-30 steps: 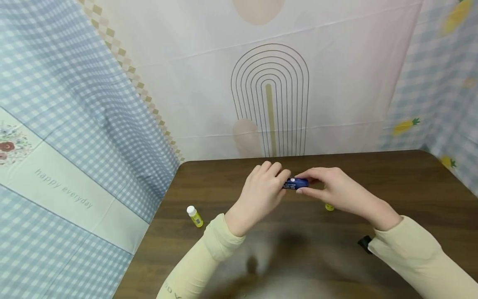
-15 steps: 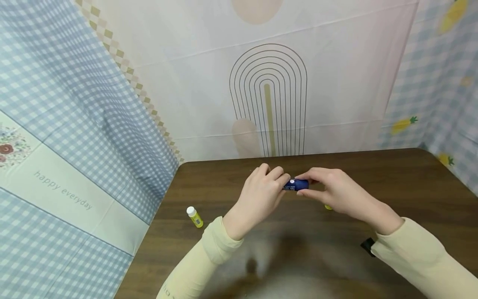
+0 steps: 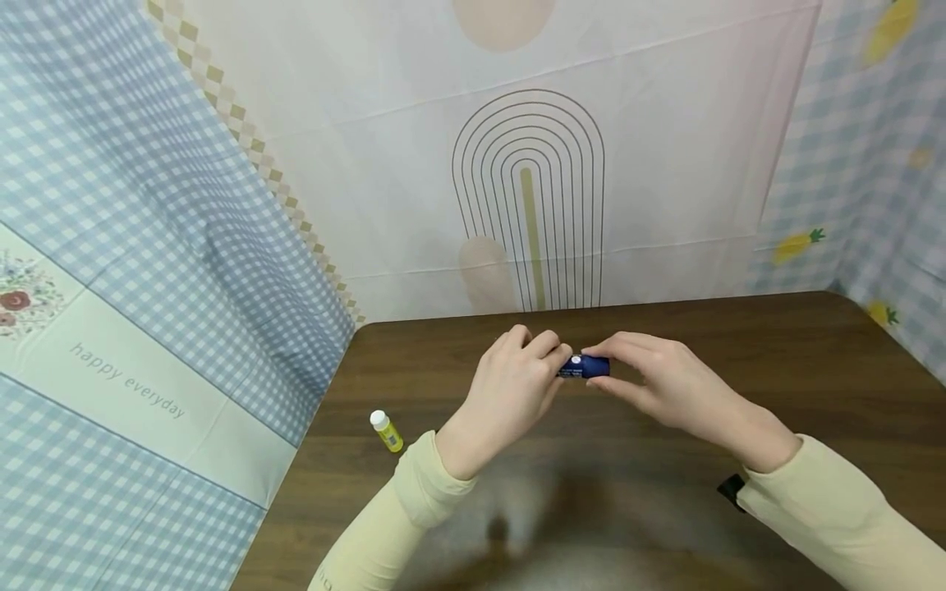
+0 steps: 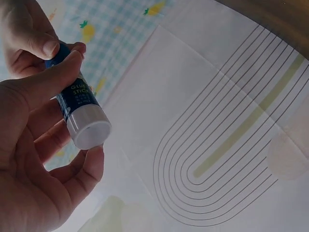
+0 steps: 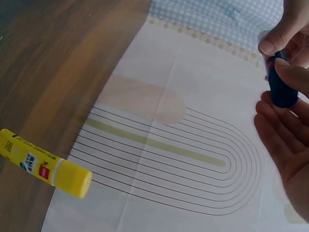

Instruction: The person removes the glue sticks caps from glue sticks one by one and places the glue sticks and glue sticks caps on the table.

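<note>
Both hands hold one dark blue glue stick (image 3: 582, 366) above the table, lying roughly level in the head view. My left hand (image 3: 512, 387) grips its white-ended half; that white end (image 4: 91, 128) shows in the left wrist view. Thumb and fingers of my right hand (image 3: 668, 379) pinch the plain blue end (image 5: 282, 89), seen in the right wrist view. A yellow glue stick (image 5: 46, 164) lies beyond the right hand in the right wrist view; in the head view that hand hides it.
A yellow-green glue stick with a white end (image 3: 388, 432) lies at the left of the brown wooden table (image 3: 429, 349). A small black object (image 3: 732, 491) sits beside the right sleeve. Patterned cloths (image 3: 665, 164) hang behind and at the sides.
Both hands keep their hold on the blue glue stick, nearly in place. The yellow glue stick behind the right hand has gone out of sight in the head view.
</note>
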`<state>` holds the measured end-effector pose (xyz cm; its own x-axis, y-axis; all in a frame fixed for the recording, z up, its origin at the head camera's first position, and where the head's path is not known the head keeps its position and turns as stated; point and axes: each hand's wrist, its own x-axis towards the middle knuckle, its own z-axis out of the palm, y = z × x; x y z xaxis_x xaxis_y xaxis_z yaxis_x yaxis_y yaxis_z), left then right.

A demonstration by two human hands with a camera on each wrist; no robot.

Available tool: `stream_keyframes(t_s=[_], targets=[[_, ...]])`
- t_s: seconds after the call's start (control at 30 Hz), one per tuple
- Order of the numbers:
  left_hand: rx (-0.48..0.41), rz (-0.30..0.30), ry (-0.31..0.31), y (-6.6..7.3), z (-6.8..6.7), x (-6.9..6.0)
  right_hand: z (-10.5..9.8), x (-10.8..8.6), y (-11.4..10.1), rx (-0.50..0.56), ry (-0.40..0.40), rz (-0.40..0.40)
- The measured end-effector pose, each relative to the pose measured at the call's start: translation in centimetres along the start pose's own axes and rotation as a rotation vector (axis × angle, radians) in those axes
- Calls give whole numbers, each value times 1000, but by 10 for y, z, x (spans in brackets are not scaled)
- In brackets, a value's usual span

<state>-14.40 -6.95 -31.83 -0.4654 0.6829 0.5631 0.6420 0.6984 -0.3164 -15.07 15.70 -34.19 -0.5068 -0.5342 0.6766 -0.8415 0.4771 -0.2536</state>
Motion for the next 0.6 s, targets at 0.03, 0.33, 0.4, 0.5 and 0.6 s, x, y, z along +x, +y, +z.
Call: stream_keyframes(t_s=[0.03, 0.33, 0.4, 0.5, 0.6], targets=[[1, 4, 5, 0, 0, 0, -1, 0, -1, 4, -22, 30], [81, 70, 106, 3, 1, -2, -12, 9, -6, 79, -343, 237], [85, 85, 105, 4, 0, -2, -13, 9, -7, 88, -339, 225], [59, 97, 90, 3, -1, -3, -14, 8, -10, 77, -295, 189], [4, 92, 59, 1, -3, -6, -12, 7, -11, 51, -244, 126]])
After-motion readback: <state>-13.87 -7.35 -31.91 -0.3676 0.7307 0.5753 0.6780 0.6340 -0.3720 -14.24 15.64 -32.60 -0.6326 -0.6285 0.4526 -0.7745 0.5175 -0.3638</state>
